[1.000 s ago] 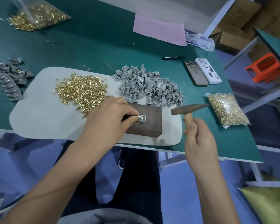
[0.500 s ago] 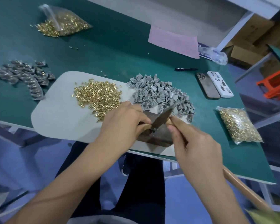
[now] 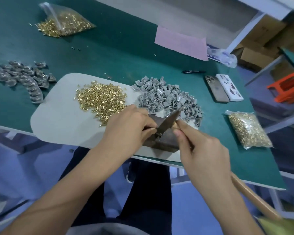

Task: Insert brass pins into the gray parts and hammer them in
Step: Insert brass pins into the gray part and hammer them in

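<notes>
My left hand (image 3: 129, 128) pinches a small gray part, mostly hidden, on a dark metal block (image 3: 166, 141) at the table's front edge. My right hand (image 3: 202, 150) grips the hammer (image 3: 170, 121) near its head, and the head's end rests down on the part. The wooden handle (image 3: 251, 195) trails back past my wrist. A loose heap of brass pins (image 3: 100, 97) and a heap of gray parts (image 3: 166, 97) lie on the pale mat (image 3: 58, 116) just behind my hands.
Assembled dark parts (image 3: 22, 78) lie in a pile at the left. Bags of brass pins sit at far left (image 3: 64, 24) and right (image 3: 248, 129). Two phones (image 3: 222, 89), a black pen (image 3: 193, 71) and pink paper (image 3: 180, 42) lie farther back. An orange stool (image 3: 287, 87) stands right.
One second ago the hammer was raised to the right of the block. It has since come down onto the part, with my right hand close to the head. The view shifted slightly.
</notes>
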`<state>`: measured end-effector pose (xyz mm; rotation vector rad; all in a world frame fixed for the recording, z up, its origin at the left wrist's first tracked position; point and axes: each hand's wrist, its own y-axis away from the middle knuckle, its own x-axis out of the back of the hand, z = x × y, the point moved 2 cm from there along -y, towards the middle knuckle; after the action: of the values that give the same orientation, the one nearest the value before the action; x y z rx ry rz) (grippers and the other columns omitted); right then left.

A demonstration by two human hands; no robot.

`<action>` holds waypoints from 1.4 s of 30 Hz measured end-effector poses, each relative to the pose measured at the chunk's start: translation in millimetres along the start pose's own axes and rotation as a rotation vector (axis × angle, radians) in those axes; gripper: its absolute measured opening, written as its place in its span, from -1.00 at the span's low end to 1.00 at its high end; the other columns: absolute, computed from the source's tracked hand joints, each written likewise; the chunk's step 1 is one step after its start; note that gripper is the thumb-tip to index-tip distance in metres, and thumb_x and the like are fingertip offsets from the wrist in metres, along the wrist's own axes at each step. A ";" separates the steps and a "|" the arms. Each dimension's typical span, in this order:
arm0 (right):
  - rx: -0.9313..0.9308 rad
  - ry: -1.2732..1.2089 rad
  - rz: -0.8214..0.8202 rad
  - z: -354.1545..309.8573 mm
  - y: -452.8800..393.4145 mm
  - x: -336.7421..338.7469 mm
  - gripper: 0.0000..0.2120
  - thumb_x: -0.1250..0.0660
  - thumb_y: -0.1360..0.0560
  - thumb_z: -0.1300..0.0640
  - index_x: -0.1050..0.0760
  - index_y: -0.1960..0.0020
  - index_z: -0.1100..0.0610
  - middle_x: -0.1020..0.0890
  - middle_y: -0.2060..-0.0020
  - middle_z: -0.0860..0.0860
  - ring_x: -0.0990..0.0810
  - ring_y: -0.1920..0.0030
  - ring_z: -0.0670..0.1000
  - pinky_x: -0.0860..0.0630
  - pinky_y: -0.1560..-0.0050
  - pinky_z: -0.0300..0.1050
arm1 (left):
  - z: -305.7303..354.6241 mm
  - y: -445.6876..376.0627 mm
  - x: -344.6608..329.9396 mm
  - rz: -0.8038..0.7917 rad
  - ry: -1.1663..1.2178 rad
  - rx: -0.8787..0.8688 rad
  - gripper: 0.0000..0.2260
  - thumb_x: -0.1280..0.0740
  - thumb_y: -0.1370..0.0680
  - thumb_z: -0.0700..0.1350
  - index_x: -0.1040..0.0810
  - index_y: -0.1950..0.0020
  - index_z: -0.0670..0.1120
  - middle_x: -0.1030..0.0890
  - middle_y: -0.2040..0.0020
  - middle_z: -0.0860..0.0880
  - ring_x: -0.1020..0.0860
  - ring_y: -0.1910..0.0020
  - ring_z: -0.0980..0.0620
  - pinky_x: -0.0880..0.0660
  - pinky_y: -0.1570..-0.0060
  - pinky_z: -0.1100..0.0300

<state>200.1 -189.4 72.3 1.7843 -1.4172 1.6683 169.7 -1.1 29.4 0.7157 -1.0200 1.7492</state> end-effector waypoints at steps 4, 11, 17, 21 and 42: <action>-0.048 -0.067 0.133 2.8 -1.4 5.8 -0.70 -0.23 -0.64 -0.08 -0.62 -0.29 -0.12 -0.70 0.21 -0.07 -0.58 0.27 0.01 -0.44 0.35 -0.10 | -1.9 -0.3 -0.5 -0.021 0.005 -0.002 -0.91 -0.41 -0.52 0.16 -0.67 0.01 0.29 -0.57 0.17 0.22 -0.41 0.08 0.12 -0.43 0.27 0.16; -0.045 -0.052 0.159 5.7 -6.4 8.0 -0.75 -0.26 -0.64 -0.07 -0.64 -0.23 -0.11 -0.72 0.20 -0.07 -0.60 0.22 0.02 -0.37 0.30 -0.15 | -1.4 -0.9 -0.2 -0.016 0.009 -0.005 -0.93 -0.44 -0.51 0.13 -0.69 0.03 0.26 -0.59 0.15 0.22 -0.43 0.08 0.09 -0.41 0.28 0.16; -0.053 -0.011 0.073 5.8 2.0 4.3 -0.73 -0.23 -0.64 -0.10 -0.62 -0.26 -0.16 -0.71 0.21 -0.08 -0.65 0.26 0.09 -0.43 0.34 -0.09 | -0.2 -1.2 0.1 -0.034 0.008 0.017 -0.92 -0.43 -0.52 0.16 -0.69 0.02 0.27 -0.60 0.12 0.21 -0.45 0.03 0.08 -0.51 0.20 0.06; -0.095 -0.152 0.246 5.9 7.8 3.6 -0.70 -0.22 -0.66 -0.07 -0.61 -0.31 -0.09 -0.72 0.07 -0.09 -0.61 0.16 -0.05 -0.46 0.26 -0.11 | -1.0 -1.0 0.9 -0.035 0.026 0.012 -0.94 -0.44 -0.51 0.13 -0.69 0.04 0.24 -0.60 0.12 0.20 -0.45 0.04 0.08 -0.48 0.21 0.11; -0.014 0.005 0.085 7.5 -0.4 5.0 -0.74 -0.23 -0.66 -0.09 -0.60 -0.27 -0.17 -0.66 0.25 -0.07 -0.61 0.31 0.09 -0.49 0.40 -0.06 | 1.4 -1.0 5.3 -0.047 -0.017 0.027 -0.90 -0.42 -0.51 0.17 -0.69 0.02 0.25 -0.58 0.13 0.22 -0.45 0.03 0.10 -0.38 0.27 0.15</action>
<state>203.9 -197.2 74.9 1.7341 -1.5178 1.6989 168.7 0.2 34.7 0.7665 -0.9856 1.7220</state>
